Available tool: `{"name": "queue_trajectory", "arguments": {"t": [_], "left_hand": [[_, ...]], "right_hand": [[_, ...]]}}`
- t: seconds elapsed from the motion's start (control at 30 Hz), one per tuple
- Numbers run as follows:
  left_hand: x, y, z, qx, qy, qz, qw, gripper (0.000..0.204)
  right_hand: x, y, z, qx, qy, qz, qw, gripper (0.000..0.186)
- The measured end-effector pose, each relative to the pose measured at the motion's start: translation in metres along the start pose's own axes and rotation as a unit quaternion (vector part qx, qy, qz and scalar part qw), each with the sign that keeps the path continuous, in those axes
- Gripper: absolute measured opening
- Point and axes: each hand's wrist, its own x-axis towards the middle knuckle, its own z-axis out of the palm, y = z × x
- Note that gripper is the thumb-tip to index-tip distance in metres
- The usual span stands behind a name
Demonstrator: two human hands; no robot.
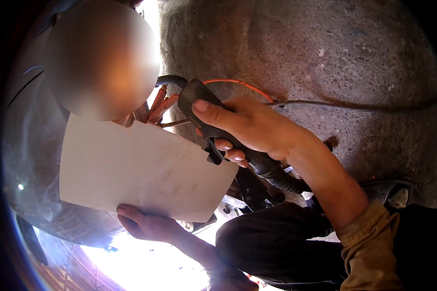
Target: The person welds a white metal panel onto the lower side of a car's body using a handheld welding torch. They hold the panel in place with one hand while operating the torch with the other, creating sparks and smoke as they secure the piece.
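My right hand (250,123) is wrapped around the black handle of a welding torch (194,97), with the thumb along its top and the fingertips curled below. The torch's dark neck bends left, and its tip is lost behind a blurred patch. My left hand (145,225) holds the lower edge of a flat, pale card-like sheet (148,169); the thumb lies at its edge and the other fingers are hidden. The sheet lies below and left of the torch. Reddish-brown metal pieces (161,104) show between the torch and the blurred patch.
A dark cable (354,107) and a thin orange line (240,83) run across the rough concrete floor (301,48). Dark metal parts (252,191) stand under the torch. A shoe (398,196) is at right. Smoke and a large dark curved surface (29,160) appear at left, with white glare below.
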Motion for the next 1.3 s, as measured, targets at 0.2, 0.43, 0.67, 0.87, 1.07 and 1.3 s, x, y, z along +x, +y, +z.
{"name": "queue_trajectory", "arguments": {"t": [0.2, 0.43, 0.67, 0.87, 1.07, 1.3], "left_hand": [[-0.001, 0.001, 0.001, -0.017, 0.001, -0.012, 1.0, 0.058], [-0.002, 0.004, 0.002, -0.036, 0.007, -0.017, 0.999, 0.058], [0.0, -0.001, 0.001, -0.073, -0.003, -0.017, 0.997, 0.056], [0.002, -0.006, 0.003, -0.045, -0.011, -0.018, 0.999, 0.056], [0.0, -0.001, 0.002, -0.063, -0.005, -0.014, 0.998, 0.054], [0.004, -0.018, 0.0, -0.011, -0.07, 0.009, 0.997, 0.048]], "right_hand": [[0.0, -0.002, 0.001, -0.007, 0.002, -0.007, 1.0, 0.06], [0.0, -0.001, 0.0, -0.007, 0.001, -0.008, 1.0, 0.061], [0.002, -0.002, 0.002, -0.009, 0.006, -0.014, 1.0, 0.061], [0.003, 0.0, -0.001, -0.004, 0.0, -0.011, 1.0, 0.06], [-0.001, -0.004, 0.001, -0.004, -0.003, -0.006, 1.0, 0.059], [0.0, -0.004, 0.002, -0.007, 0.015, 0.007, 1.0, 0.058]]}}
